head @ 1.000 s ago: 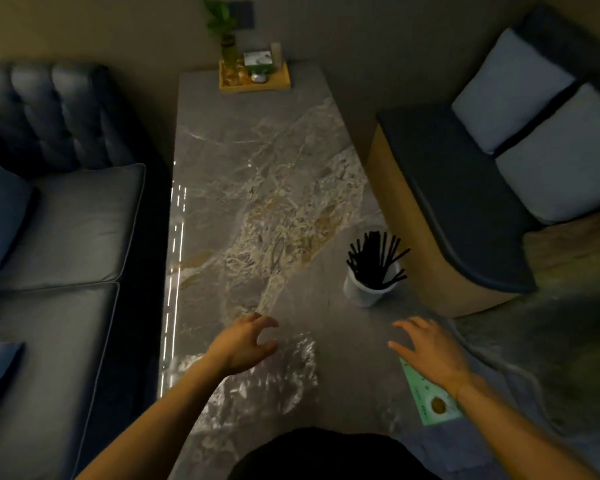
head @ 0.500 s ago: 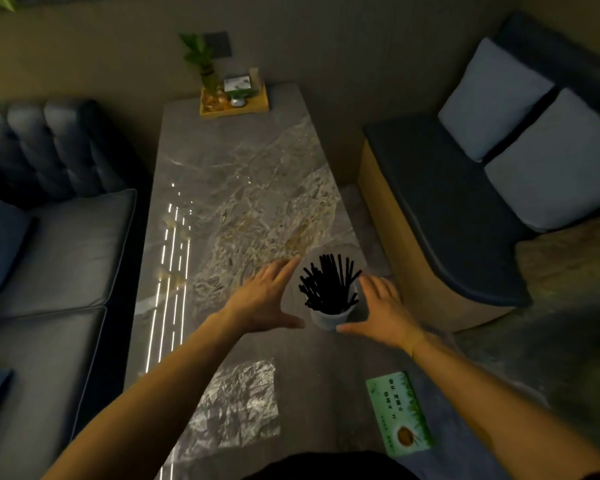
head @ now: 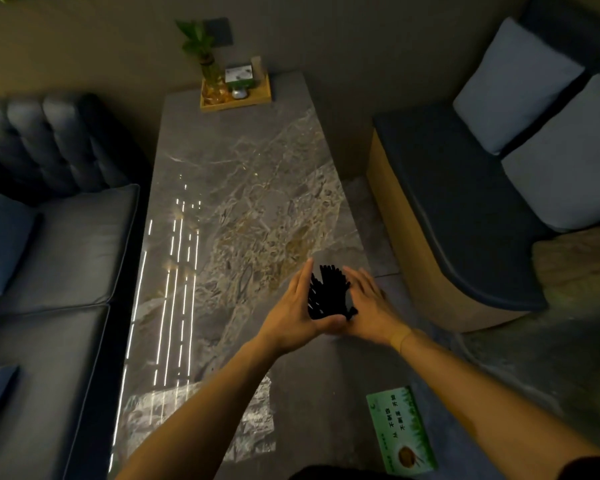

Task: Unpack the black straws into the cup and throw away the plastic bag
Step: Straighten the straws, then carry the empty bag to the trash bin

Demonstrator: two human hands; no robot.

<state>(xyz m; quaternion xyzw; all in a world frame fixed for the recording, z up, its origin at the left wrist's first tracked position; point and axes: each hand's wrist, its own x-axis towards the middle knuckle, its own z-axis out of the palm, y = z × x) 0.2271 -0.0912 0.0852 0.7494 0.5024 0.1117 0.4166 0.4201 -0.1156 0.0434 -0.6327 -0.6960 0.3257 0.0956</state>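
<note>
A long marble-topped table point(head: 243, 188) runs up the middle of the frame, streaks of light glinting down its left side, and at its far end near the top centre sits a wooden tray point(head: 236, 98) holding a green plant in a glass vase point(head: 210, 76) and a small box point(head: 239, 75). On the left stretches a dark tufted sofa point(head: 49, 216); on the right a dark-cushioned bench point(head: 461, 216) carries two pale pillows point(head: 513, 81). A green printed packet point(head: 400, 431) lies at the table's lower-right edge.
</note>
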